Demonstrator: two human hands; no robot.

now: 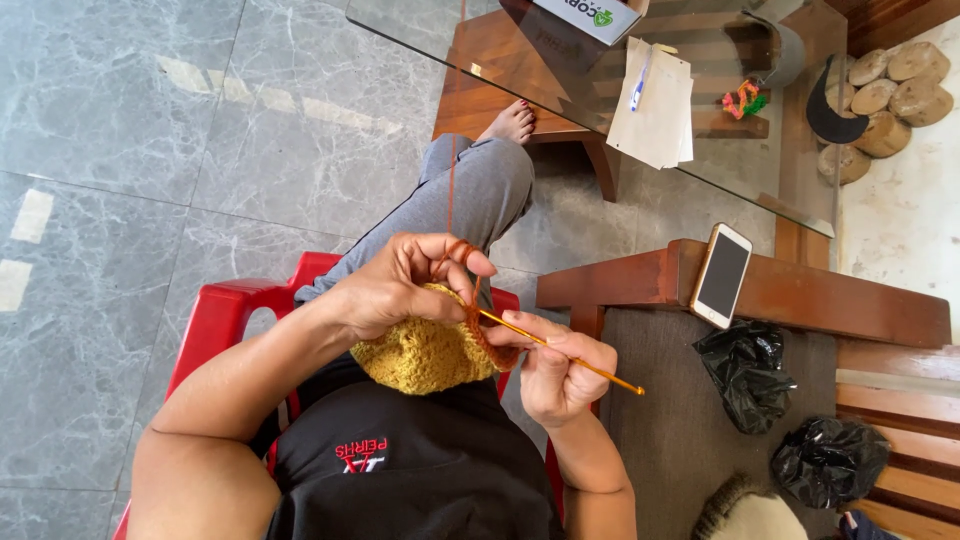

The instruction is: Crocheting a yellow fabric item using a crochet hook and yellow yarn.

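Mustard crochet piece (425, 352) — orange hook (560, 352) through

Red plastic chair (225, 310), white phone (722, 274) on wooden armrest, two black bags (748, 372), papers (655, 105) with pen on glass table (440, 40)

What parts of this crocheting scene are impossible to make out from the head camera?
- Hook tip of the crochet hook: buried in the orange stitches.
- Much of the yellow crochet piece: covered by the left hand.
- Right hand fingertips: curled under the palm.
- Contents of the black bags: wrapped shut.
- Phone screen: dark.
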